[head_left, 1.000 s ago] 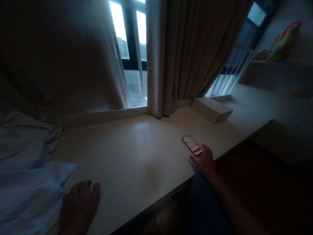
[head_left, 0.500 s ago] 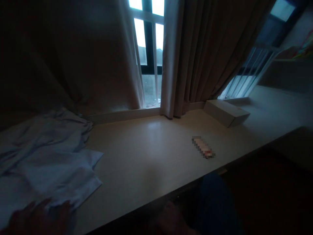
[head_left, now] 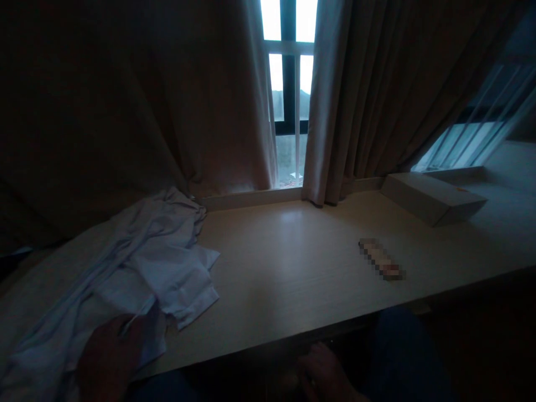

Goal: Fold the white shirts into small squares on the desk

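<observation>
The grip of the left hand (head_left: pixel 109 357) is pinched on a fold of rumpled white cloth (head_left: pixel 173 279), which lies across the table (head_left: pixel 259 273) at left. The right hand (head_left: pixel 324 368) hangs below the table's edge, fingers curled; whether its grip is closed, one cannot tell. Beyond lie a pixelated phone (head_left: pixel 380 259), a pale box (head_left: pixel 433 198) and curtains (head_left: pixel 330 123).

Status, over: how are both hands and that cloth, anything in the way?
Left hand seemingly gripping white cloth. Right hand by table edge, hold unclear. Cloth rumpled. Box, pixelated object apart, rightward.
</observation>
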Demonstrator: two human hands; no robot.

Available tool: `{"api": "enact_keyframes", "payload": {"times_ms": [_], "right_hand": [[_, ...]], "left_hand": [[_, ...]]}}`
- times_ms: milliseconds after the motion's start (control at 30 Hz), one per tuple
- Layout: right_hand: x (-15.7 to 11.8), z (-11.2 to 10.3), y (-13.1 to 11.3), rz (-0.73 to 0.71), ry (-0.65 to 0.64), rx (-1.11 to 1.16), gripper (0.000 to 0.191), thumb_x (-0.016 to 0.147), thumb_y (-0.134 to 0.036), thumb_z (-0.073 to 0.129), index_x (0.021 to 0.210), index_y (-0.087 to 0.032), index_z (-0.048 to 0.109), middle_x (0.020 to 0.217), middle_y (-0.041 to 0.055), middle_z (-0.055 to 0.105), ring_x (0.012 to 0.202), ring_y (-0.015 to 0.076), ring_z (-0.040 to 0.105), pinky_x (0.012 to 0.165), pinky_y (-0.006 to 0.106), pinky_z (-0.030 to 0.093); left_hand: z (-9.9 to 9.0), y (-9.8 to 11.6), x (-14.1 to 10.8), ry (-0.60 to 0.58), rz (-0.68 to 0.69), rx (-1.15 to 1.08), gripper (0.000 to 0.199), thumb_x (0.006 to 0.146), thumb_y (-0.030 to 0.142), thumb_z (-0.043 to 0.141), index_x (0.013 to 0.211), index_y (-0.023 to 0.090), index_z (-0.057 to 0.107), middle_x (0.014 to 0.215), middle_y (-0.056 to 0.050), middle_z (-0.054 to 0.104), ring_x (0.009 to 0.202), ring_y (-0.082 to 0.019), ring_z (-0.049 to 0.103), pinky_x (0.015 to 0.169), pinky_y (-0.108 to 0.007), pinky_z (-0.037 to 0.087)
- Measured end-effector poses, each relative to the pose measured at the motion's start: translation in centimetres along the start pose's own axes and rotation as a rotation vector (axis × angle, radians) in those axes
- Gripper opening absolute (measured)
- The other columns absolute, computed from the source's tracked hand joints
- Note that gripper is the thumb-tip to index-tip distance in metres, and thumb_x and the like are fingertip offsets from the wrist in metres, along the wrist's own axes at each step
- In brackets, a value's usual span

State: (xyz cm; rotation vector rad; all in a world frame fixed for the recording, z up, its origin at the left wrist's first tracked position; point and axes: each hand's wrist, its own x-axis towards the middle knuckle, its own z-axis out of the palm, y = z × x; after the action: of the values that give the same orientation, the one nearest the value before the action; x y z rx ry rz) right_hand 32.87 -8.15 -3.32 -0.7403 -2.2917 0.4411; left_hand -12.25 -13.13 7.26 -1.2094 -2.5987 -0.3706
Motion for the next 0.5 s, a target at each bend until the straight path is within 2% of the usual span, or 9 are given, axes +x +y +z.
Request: {"api": "enact_keyframes", "payload": {"times_ms": [67, 167, 233, 300, 333, 400, 500], "right_hand": [[1.0, -0.4, -0.5, 0.026, -0.011, 0.053, 0.013, 0.083, -0.014, 0.046, 0.083, -0.021, 0.056, 0.073, 0.0032, 0.063, 0.069, 0.0175, 0.054, 0.063, 0.03, 0.037], [3.6, -0.6, -1.0, 0.119, -0.012, 0.107, 0.014, 0.087, -0.015, 0.046, 0.084, -0.022, 0.058, 0.076, 0.0024, 0.063, 0.071, 0.0167, 0.054, 0.066, 0.029, 0.039], [5.7, -0.2, -0.8, 0.157, 0.005, 0.131, 0.013, 0.088, -0.015, 0.048, 0.088, -0.022, 0.059, 0.079, 0.0023, 0.063, 0.074, 0.0165, 0.055, 0.068, 0.029, 0.041], [7.6, 0.3, -0.1, 0.165, 0.033, 0.125, 0.014, 0.088, -0.015, 0.05, 0.095, -0.021, 0.06, 0.082, 0.0028, 0.063, 0.078, 0.0172, 0.056, 0.071, 0.03, 0.042], [8.4, 0.5, 0.3, 0.17, 0.047, 0.103, 0.016, 0.087, -0.014, 0.051, 0.098, -0.021, 0.061, 0.085, 0.0036, 0.063, 0.081, 0.018, 0.056, 0.074, 0.031, 0.042], [9.6, 0.9, 1.3, 0.186, 0.076, 0.018, 0.017, 0.084, -0.012, 0.052, 0.097, -0.02, 0.061, 0.086, 0.0048, 0.062, 0.085, 0.0196, 0.054, 0.077, 0.033, 0.041], [10.2, 1.0, 2.4, 0.219, 0.109, -0.105, 0.016, 0.08, -0.01, 0.055, 0.092, -0.02, 0.06, 0.088, 0.0058, 0.059, 0.087, 0.0212, 0.051, 0.078, 0.034, 0.039]], "left_hand": [[-0.9, 2.7, -0.9, 0.012, 0.002, -0.091, 0.045, 0.091, 0.05, 0.032, 0.103, 0.015, 0.058, 0.107, -0.013, 0.063, 0.095, -0.025, 0.059, 0.078, -0.034, 0.046], [-1.2, 6.0, -2.5, -0.032, 0.092, -0.182, 0.041, 0.09, 0.047, 0.034, 0.099, 0.016, 0.06, 0.103, -0.01, 0.065, 0.093, -0.023, 0.061, 0.08, -0.033, 0.046], [-1.1, 7.2, -3.2, -0.076, 0.18, -0.186, 0.038, 0.089, 0.044, 0.036, 0.096, 0.017, 0.063, 0.101, -0.009, 0.067, 0.094, -0.022, 0.062, 0.083, -0.032, 0.047], [-1.2, 7.7, -3.3, -0.082, 0.298, -0.145, 0.039, 0.089, 0.043, 0.039, 0.1, 0.016, 0.065, 0.106, -0.011, 0.067, 0.102, -0.023, 0.06, 0.092, -0.033, 0.044], [-1.3, 7.7, -3.0, -0.061, 0.354, -0.104, 0.041, 0.089, 0.044, 0.04, 0.105, 0.015, 0.065, 0.112, -0.012, 0.065, 0.111, -0.025, 0.057, 0.099, -0.036, 0.041], [-1.4, 7.7, -1.8, 0.008, 0.413, 0.006, 0.048, 0.089, 0.047, 0.042, 0.12, 0.016, 0.062, 0.133, -0.016, 0.054, 0.132, -0.033, 0.04, 0.109, -0.05, 0.029], [-0.9, 7.2, 1.0, 0.019, 0.42, 0.15, 0.053, 0.088, 0.049, 0.045, 0.135, 0.026, 0.052, 0.154, -0.016, 0.029, 0.144, -0.043, 0.007, 0.105, -0.072, 0.008]]}}
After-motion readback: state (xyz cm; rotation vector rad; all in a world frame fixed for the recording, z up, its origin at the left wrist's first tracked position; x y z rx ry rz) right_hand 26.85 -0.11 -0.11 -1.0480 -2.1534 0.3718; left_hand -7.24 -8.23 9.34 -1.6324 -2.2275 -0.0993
